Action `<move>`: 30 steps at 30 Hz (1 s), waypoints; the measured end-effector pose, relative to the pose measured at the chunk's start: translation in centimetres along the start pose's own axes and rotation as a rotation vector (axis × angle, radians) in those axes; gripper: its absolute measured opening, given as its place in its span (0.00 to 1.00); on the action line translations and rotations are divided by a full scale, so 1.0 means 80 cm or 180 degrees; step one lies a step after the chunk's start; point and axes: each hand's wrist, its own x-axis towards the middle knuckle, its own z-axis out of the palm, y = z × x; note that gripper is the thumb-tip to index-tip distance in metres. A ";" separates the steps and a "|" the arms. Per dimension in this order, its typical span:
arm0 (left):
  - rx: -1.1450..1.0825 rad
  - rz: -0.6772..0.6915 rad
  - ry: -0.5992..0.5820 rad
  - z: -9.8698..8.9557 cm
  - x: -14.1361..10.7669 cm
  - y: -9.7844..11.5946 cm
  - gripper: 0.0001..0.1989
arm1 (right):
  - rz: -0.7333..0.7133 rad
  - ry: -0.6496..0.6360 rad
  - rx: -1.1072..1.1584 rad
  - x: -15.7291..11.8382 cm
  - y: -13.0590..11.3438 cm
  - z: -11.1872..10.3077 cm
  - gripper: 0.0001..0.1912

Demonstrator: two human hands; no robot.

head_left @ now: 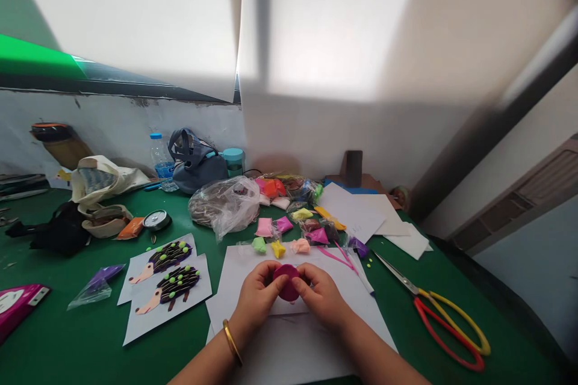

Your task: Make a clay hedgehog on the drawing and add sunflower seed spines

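Observation:
A flat, round magenta disc (287, 282) is held between both hands above white paper (289, 337) at the front centre. My left hand (261, 289) pinches its left side, thumb on the face. On the right side, my right hand (316, 292) grips it in the same way. Small packets of coloured clay, including a pink one (264, 227) and a yellow one (278, 249), lie just beyond the hands. Two cards with hedgehog figures (180, 284) rest to the left, their bodies dark with green dots.
Large scissors (424, 295) with red and yellow handles lie at the right. A clear plastic bag (226, 204), blue bag (194, 162) and water bottle (161, 159) stand behind. White sheets (352, 210) lie at the back right, a purple packet (102, 277) at the left.

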 end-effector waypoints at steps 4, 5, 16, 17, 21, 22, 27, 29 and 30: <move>-0.0012 0.0027 0.0025 0.000 0.000 0.000 0.18 | -0.0020 0.0105 -0.0056 0.000 0.000 0.000 0.14; -0.0020 0.0030 0.0019 -0.001 -0.001 0.000 0.18 | -0.0026 0.0111 -0.0048 0.000 0.000 -0.001 0.14; 0.0750 0.0247 -0.0169 0.000 -0.004 0.001 0.17 | -0.0180 0.0334 -0.0357 -0.001 0.004 -0.002 0.12; 0.0747 0.0249 -0.0179 0.001 -0.004 0.001 0.17 | -0.0197 0.0326 -0.0371 -0.001 0.004 -0.001 0.12; 0.0769 0.0284 -0.0125 0.000 -0.004 0.000 0.16 | -0.0240 0.0131 -0.0367 -0.001 0.002 0.001 0.10; 0.0795 0.0304 -0.0092 0.000 -0.004 0.000 0.16 | -0.0241 0.0071 -0.0351 -0.001 0.002 0.002 0.09; 0.0406 0.0196 -0.0058 0.001 -0.004 0.004 0.18 | -0.0053 0.0099 -0.0180 -0.001 0.003 0.003 0.06; 0.0131 0.0077 -0.0127 0.002 -0.005 0.005 0.22 | 0.0023 0.0260 -0.0072 -0.001 0.006 0.002 0.08; 0.0030 0.0017 -0.0192 0.002 -0.005 0.004 0.22 | 0.0043 0.0337 -0.0004 -0.001 0.008 0.001 0.08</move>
